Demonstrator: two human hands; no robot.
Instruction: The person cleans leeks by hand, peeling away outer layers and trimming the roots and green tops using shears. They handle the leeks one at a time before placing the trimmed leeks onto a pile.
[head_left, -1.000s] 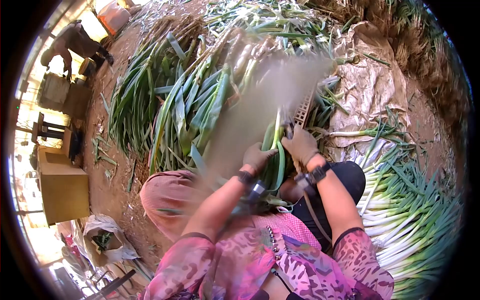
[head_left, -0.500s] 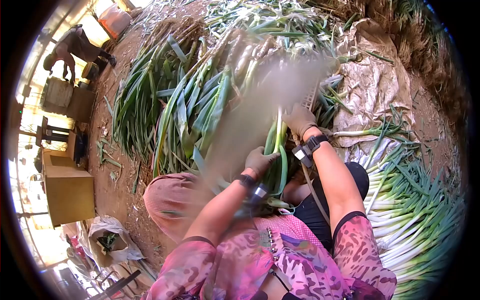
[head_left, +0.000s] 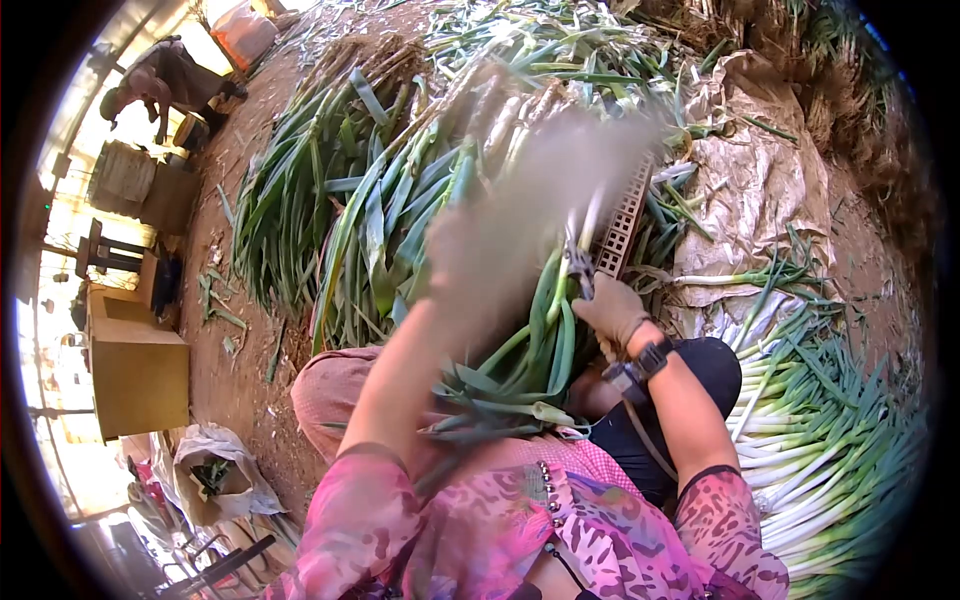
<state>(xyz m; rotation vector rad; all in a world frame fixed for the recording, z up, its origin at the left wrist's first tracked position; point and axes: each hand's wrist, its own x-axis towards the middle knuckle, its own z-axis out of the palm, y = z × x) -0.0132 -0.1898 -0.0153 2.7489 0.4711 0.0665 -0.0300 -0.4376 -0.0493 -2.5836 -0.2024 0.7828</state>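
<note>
My right hand [head_left: 612,308], in a grey-brown glove, is closed around a dark metal air blow gun [head_left: 580,264]. A thin hose [head_left: 650,440] runs back from it past my knee. The gun meets the pale stems of long green leeks [head_left: 548,315], whose leaves droop over my lap. A large smudge on the lens blurs the upper ends of these stems. My left hand [head_left: 445,250] is up and to the left behind that smudge, its fingers smeared out of sight. Beyond it lies a heap of unpeeled leeks [head_left: 370,190] with roots facing away.
A brown plastic crate [head_left: 628,215] stands just beyond my right hand. Cleaned white-stemmed leeks [head_left: 800,430] lie in rows at my right, below a crumpled sack [head_left: 755,170]. Farther left are a yellowish box [head_left: 140,385], an open white bag [head_left: 225,480] and a person bending over [head_left: 165,85].
My left hand has left the leek stems and moved up and left into the blur. My right hand has shifted slightly down, and the air blow gun now shows at the stems.
</note>
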